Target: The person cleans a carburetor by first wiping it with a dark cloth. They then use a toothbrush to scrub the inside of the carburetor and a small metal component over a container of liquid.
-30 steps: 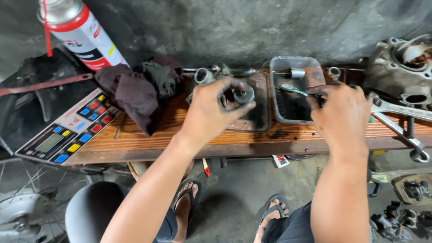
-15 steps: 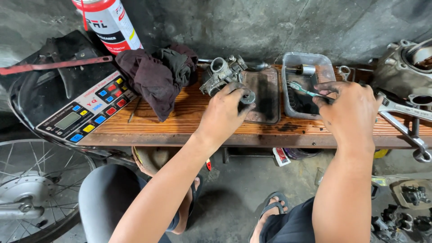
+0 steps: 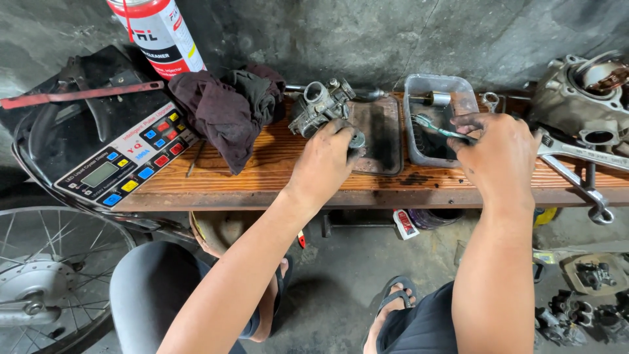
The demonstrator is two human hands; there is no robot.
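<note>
Left hand [image 3: 324, 160] clamps carburetor [image 3: 321, 105] on bench [image 3: 262, 177], right hand [image 3: 501, 154] pinches toothbrush [image 3: 436, 128] over tray [image 3: 436, 88]; keep carburetor steady, bristles wet.

Bare bench [image 3: 262, 177] front edge between rag [image 3: 226, 108] and metal tray [image 3: 380, 134]; wrench [image 3: 576, 167] blocks the right end.

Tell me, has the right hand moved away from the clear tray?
No. The right hand stays at the clear tray's right edge, green brush reaching into it.
</note>
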